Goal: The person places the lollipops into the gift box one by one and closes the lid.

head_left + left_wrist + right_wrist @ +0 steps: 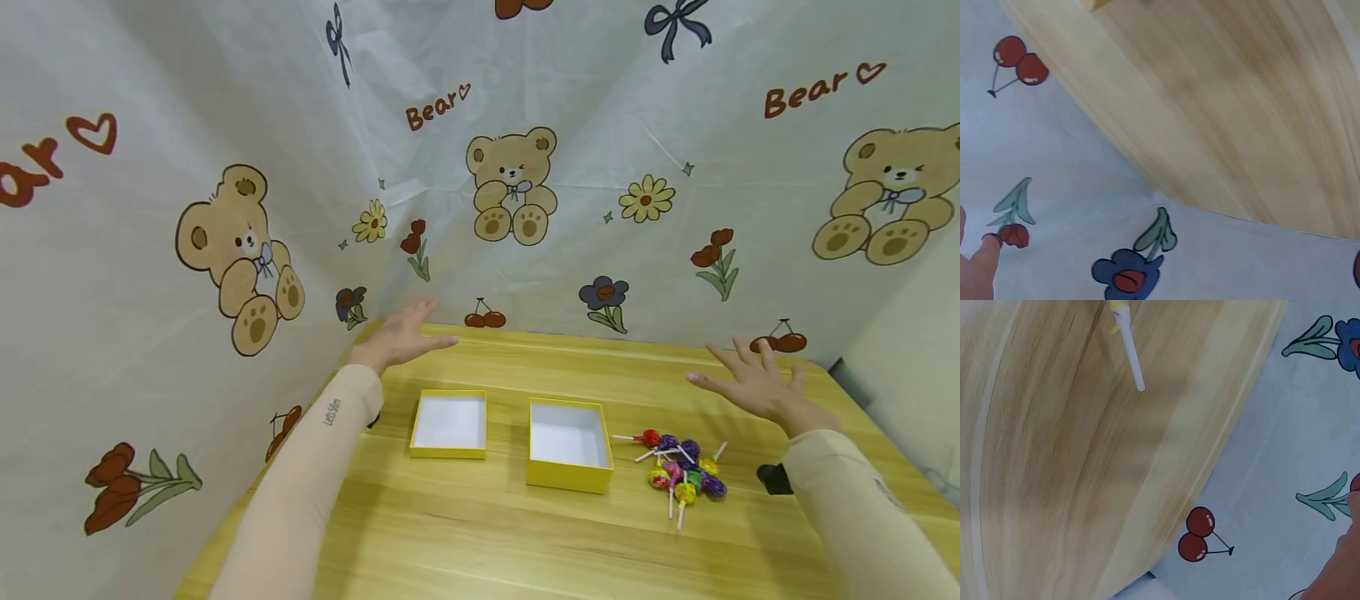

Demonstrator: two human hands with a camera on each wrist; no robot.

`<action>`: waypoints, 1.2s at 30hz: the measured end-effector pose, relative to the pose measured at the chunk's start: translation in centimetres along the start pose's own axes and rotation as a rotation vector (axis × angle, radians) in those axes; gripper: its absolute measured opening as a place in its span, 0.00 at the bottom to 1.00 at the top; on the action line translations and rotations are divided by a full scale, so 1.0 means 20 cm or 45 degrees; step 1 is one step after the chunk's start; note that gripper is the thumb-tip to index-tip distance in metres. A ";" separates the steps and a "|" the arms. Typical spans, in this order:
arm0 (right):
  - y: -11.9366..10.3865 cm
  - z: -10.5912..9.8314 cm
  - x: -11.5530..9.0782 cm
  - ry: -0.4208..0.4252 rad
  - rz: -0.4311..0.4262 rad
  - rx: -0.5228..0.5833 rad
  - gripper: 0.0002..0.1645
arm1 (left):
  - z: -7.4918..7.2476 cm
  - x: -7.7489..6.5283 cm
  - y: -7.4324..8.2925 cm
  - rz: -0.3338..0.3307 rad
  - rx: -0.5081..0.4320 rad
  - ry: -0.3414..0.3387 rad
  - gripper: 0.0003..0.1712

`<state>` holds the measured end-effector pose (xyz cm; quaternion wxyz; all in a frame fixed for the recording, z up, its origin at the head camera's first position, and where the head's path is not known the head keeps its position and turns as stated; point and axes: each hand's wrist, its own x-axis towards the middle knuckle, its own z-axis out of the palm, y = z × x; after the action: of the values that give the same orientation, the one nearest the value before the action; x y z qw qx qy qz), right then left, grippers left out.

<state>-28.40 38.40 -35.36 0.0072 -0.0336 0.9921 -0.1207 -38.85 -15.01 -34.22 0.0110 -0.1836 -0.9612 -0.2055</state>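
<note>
My left hand (401, 337) is raised over the back left of the table, fingers extended and nothing in them. Nearest to it on the tabletop lies a shallow yellow box lid (450, 454) with a white inside, hollow side up. Right of the lid stands a deeper yellow box (570, 477), white inside and without contents. Several wrapped lollipops (686, 475) lie in a loose pile right of the box. Beyond that pile my right hand (761, 392) hovers with spread fingers, holding nothing. One lollipop stick (1132, 356) shows at the top of the right wrist view.
The light wooden table (450, 542) reaches back to a white curtain (585, 100) printed with bears and flowers. The curtain also closes off the left side. A small black object (774, 479) shows beside the right sleeve.
</note>
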 end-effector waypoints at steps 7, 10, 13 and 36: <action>-0.02 0.01 -0.01 0.007 -0.015 0.026 0.51 | 0.01 -0.01 0.09 0.111 -0.057 -0.005 0.55; -0.02 0.02 -0.01 0.004 -0.047 0.046 0.50 | 0.02 -0.02 0.12 0.164 -0.105 -0.025 0.55; -0.02 0.04 0.00 0.015 -0.073 0.035 0.48 | 0.05 -0.03 0.14 0.188 -0.130 -0.040 0.54; -0.04 0.13 0.00 0.010 -0.202 0.168 0.42 | 0.18 -0.10 0.30 0.371 -0.122 -0.125 0.54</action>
<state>-28.28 36.92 -37.75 -0.0040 -0.1111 0.9762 -0.1860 -34.67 -9.18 -35.33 -0.0149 -0.3311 -0.9129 -0.2382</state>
